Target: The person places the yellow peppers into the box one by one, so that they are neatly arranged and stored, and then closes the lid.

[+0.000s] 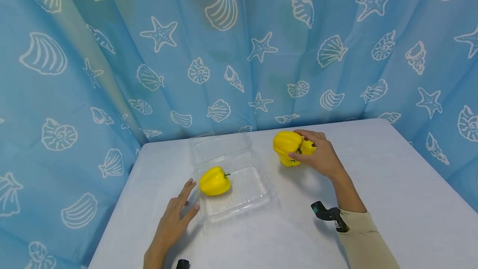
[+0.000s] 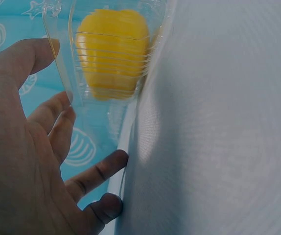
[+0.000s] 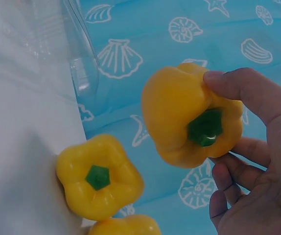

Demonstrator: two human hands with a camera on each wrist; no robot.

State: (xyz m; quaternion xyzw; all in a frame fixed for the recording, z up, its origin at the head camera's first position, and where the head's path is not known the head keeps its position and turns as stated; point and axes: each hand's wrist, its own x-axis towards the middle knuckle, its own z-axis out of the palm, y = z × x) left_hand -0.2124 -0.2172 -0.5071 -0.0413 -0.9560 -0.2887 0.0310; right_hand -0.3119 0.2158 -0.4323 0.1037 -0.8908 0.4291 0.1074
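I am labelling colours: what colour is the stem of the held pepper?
Green; the stem shows best in the right wrist view.

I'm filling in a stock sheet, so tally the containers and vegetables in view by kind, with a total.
Clear plastic clamshell container: 1
Yellow bell peppers: 4 (1 in the container, 1 in the right hand, 2 on the table)
Total: 5

Lying open on counter point(image 1: 388, 169): clear plastic hinged container point(image 1: 248, 188). Resting inside, on its side: glossy green-stemmed yellow bell pepper point(image 1: 214, 182). Held raised: matching pepper point(image 3: 170, 115). Close by on counter: two more peppers point(image 3: 99, 191).
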